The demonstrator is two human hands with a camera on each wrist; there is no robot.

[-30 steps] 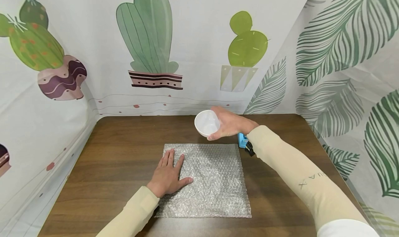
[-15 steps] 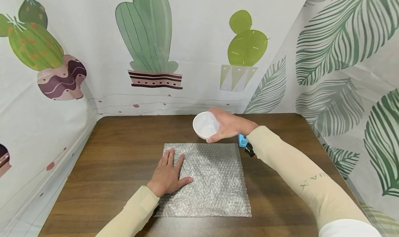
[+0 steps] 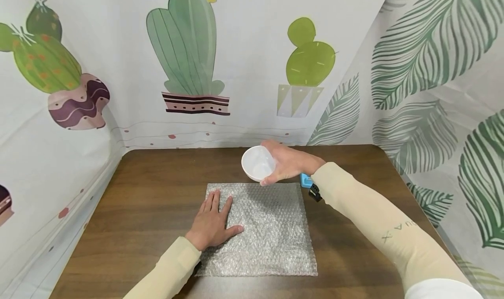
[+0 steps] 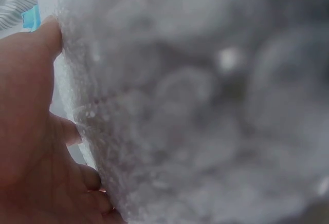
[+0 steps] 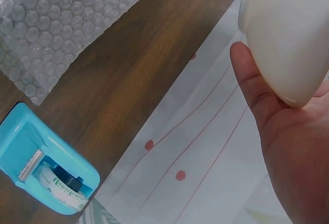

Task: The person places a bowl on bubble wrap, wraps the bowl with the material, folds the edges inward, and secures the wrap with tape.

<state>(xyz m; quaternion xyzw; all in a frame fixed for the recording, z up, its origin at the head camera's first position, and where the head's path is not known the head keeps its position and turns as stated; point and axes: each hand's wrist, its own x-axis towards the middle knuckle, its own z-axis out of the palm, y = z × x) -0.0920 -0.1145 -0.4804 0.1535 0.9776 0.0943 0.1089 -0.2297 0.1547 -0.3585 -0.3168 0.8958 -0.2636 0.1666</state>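
Printed cloth [image 3: 252,50]: where the table [image 3: 157,181] ends at the back, a white cloth with cactus and leaf pictures hangs behind it
Table: brown wood, its far edge running straight across beneath the cloth
Bubble wrap [image 3: 271,238]: lies flat on the table, so laying it out looks done; no fold and no strip of tape shows on it, which suggests an early stage; nearly square, with no clear long axis
Left hand [image 3: 214,224]: flat on the left part of the wrap, fingers and thumb spread, pinching nothing
Right hand [image 3: 289,161]: grips the bowl [image 3: 257,164] from the right, thumb on the near side, fingers round the far side and partly hidden
Bowl: white, held in the air by the wrap's far edge, not yet set down; its height above the table cannot be told; the mouth faces up and toward the person, leaning left, and the base turns toward the right palm; round at the rim, so its main axis is the tilted line from base to mouth
Tape dispenser [image 5: 56,149]: light blue, just beside the wrap's far right corner, touched by neither hand
Tape roll [image 5: 64,190]: seated in the dispenser, apparently waiting its turn
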